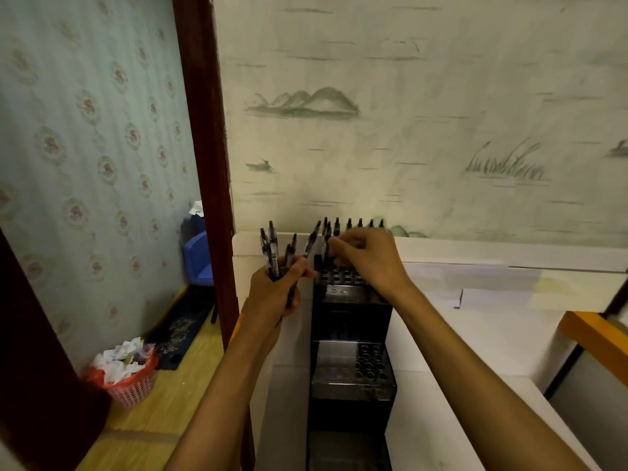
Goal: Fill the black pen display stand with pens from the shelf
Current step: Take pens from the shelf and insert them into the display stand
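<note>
In the head view, two bare hands work at the centre of the frame. The left hand (275,290) has its grip closed around a bundle of pens (273,253); about six tips stand up above the fist, though the blur makes the exact count uncertain. The right hand (365,258) is just to the right of it, with curled fingers (339,248) pinching one pen (327,243) at the top tier of the black pen display stand (351,321). Whether this pen is already sitting in a hole cannot be told.

The stand rises in three visible tiers from the bottom centre to the middle of the frame. Along its back row, about seven pens in the stand (360,224) are upright, partly hidden behind the right hand. The top and middle tiers show round holes without pens. The stand is on a white shelf (475,321) against the painted wall.

At the lower left of the frame, one pink wastebasket (131,382) with crumpled paper stands on the wooden floor, and one blue chair (198,260) is further back.
</note>
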Motion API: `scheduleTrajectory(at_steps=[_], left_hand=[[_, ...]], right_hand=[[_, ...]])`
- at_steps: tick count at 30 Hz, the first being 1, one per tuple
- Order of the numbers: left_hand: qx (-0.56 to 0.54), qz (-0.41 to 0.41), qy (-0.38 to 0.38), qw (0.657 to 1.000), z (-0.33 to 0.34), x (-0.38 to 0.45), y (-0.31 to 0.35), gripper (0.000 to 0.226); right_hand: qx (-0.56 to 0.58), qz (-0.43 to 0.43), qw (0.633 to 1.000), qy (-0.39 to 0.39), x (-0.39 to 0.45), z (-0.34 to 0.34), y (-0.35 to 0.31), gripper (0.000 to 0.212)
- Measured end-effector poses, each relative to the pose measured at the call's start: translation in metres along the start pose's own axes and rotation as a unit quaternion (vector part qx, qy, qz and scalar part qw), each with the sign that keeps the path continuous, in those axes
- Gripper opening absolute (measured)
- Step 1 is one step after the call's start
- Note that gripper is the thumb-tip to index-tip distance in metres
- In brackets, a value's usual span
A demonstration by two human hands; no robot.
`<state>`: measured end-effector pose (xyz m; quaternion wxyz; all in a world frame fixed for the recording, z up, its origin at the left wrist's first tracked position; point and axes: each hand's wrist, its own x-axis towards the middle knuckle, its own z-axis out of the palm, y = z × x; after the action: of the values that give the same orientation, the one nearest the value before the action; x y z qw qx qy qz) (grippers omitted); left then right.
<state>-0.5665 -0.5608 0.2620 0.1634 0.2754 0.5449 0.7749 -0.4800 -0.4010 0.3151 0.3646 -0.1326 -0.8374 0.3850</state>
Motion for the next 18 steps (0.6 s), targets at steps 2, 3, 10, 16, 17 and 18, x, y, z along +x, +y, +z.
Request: scheduleTrajectory(at_steps=[2, 3, 10, 16, 17, 18], left_hand=[[0.01, -0.006, 0.001, 1.0, 0.005, 0.0, 0.0, 0.019], [0.014, -0.008, -0.001, 1.0, 0.007, -0.001, 0.0, 0.019], [0.046, -0.008, -0.002, 0.999, 0.019, -0.005, -0.001, 0.011], [0.054, -0.02, 0.015, 0.998, 0.009, -0.006, 0.0, 0.027], [0.052, -0.031, 0.021, 0.998, 0.005, -0.006, 0.0, 0.029], [0.047, -0.041, 0.02, 0.998, 0.002, -0.006, 0.0, 0.029]], right_hand=[[0.123, 0.042, 0.991, -0.035, -0.005, -0.003, -0.003, 0.013], [0.148, 0.052, 0.987, -0.047, -0.007, -0.003, -0.003, 0.015], [0.274, 0.1, 0.954, -0.065, -0.014, -0.004, -0.002, 0.019], [0.365, 0.147, 0.919, 0.036, -0.003, -0.014, -0.004, 0.014], [0.361, 0.148, 0.919, 0.062, 0.0, -0.017, -0.003, 0.014], [0.348, 0.144, 0.922, 0.085, 0.003, -0.02, -0.002, 0.014]])
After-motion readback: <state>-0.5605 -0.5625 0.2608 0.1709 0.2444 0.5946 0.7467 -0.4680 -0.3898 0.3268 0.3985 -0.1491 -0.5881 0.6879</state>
